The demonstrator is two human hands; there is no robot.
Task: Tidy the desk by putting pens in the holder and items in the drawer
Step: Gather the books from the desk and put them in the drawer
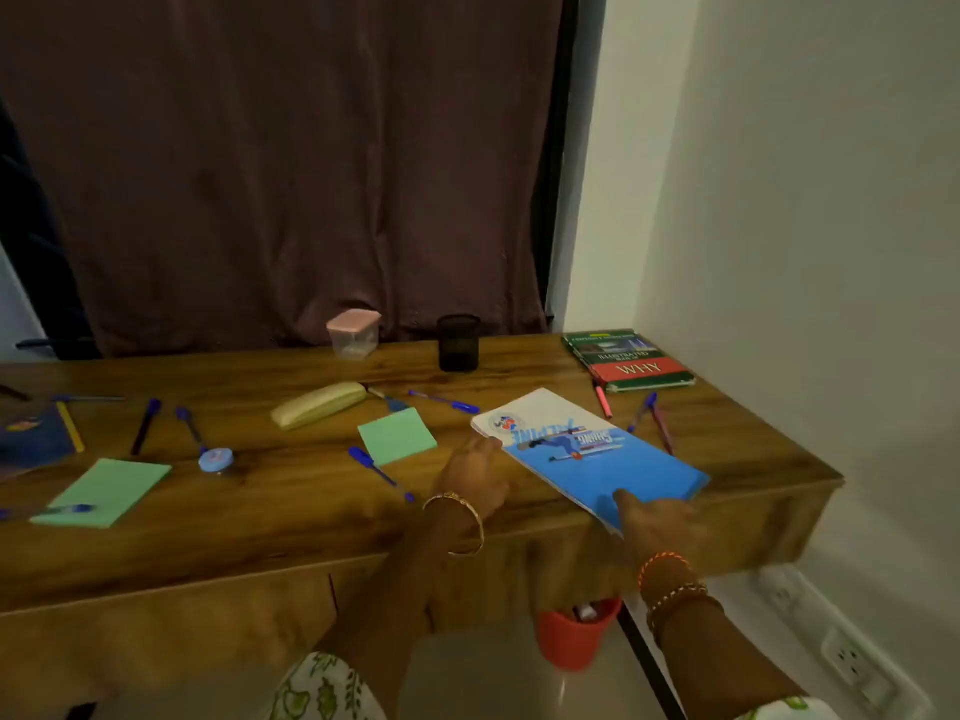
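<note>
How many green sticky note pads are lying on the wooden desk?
2. One green sticky note pad lies mid-desk, just left of the blue-and-white booklet. The other green pad lies near the front edge at far left.

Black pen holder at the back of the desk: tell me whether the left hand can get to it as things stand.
Probably yes. The left hand rests by the blue booklet; only flat pens lie between it and the black pen holder.
</note>
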